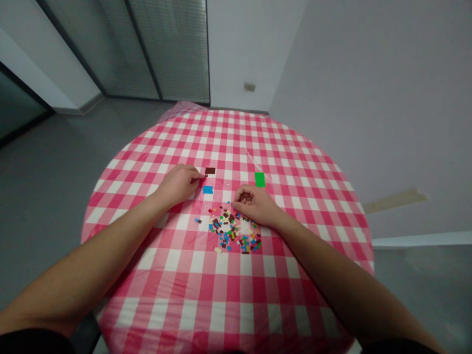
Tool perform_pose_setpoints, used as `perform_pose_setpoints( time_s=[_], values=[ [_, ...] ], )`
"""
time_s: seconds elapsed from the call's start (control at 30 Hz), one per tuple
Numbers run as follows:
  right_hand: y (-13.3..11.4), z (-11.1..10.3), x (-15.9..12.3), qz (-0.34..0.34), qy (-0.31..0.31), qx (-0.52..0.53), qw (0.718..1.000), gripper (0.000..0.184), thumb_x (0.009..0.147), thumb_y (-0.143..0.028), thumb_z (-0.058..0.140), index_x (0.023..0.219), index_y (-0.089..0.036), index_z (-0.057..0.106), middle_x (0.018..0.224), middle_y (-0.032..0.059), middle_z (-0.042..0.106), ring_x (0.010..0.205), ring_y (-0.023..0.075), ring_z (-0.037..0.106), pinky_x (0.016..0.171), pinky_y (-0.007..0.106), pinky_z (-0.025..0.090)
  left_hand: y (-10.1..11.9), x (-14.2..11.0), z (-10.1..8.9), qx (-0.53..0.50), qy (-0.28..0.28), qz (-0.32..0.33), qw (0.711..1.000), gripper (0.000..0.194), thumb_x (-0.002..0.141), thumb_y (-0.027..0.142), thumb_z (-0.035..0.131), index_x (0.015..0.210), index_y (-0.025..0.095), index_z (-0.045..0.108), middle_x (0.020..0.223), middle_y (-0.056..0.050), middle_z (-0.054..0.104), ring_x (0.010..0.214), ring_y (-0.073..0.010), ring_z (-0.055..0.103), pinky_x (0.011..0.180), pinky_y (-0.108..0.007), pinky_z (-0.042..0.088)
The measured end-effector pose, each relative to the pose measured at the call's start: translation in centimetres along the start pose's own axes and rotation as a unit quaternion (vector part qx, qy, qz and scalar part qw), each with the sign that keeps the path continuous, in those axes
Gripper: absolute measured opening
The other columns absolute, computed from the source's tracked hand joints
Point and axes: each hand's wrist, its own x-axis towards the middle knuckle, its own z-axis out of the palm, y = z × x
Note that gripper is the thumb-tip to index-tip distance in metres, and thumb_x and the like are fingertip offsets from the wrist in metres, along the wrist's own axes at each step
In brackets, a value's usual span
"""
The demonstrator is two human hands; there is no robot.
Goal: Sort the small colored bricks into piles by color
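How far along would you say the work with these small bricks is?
A dark brown patch, a blue patch and a green patch of bricks already sit apart, one colour each. In hand: the left hand is beside the brown patch; the curled right hand touches the pile's edge. Still loose: the mixed-colour pile.

We see a round surface (pixel 224 137) covered in pink, red and white gingham check. On it we pick out a flat green rectangular plastic plate (pixel 260 179), a flat blue plastic brick (pixel 207 189), a dark brown plastic brick (pixel 210 171), and a scatter of tiny plastic bricks (pixel 232 231) in blue, green, yellow, red, brown and cream.
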Motion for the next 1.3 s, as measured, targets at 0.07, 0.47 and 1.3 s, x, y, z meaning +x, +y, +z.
perform_pose_setpoints(
  time_s=[0.07, 0.47, 1.3],
  values=[
    [-0.04, -0.02, 0.00, -0.002, -0.001, -0.005, 1.000, 0.015, 0.075, -0.030, 0.069, 0.076, -0.021, 0.056, 0.066, -0.0016, 0.059, 0.058, 0.0123, 0.052, 0.054, 0.025, 0.040, 0.10, -0.08, -0.02, -0.005, 0.005, 0.000, 1.000, 0.036, 0.089, 0.019, 0.049, 0.105, 0.019, 0.081, 0.097, -0.010, 0.078, 0.084, -0.0250, 0.069, 0.082, -0.038, 0.053],
    [0.14, -0.08, 0.06, -0.010, -0.005, -0.013, 1.000, 0.014, 0.077, -0.029, 0.068, 0.077, -0.020, 0.057, 0.066, -0.0013, 0.059, 0.059, 0.0125, 0.053, 0.055, 0.025, 0.041, -0.11, -0.14, 0.20, 0.030, -0.001, 0.025, 0.999, 0.036, 0.089, 0.014, 0.051, 0.111, 0.019, 0.079, 0.096, -0.010, 0.077, 0.081, -0.0230, 0.065, 0.079, -0.037, 0.049],
    [0.50, 0.03, 0.07, -0.023, 0.000, -0.018, 1.000, 0.012, 0.078, -0.027, 0.068, 0.077, -0.020, 0.058, 0.064, -0.0018, 0.059, 0.059, 0.0123, 0.053, 0.056, 0.025, 0.041, -0.66, -0.05, 0.44, 0.011, 0.007, 0.022, 1.000, 0.037, 0.092, 0.020, 0.049, 0.113, 0.016, 0.079, 0.091, -0.012, 0.074, 0.075, -0.0238, 0.064, 0.068, -0.035, 0.047]
  ],
)
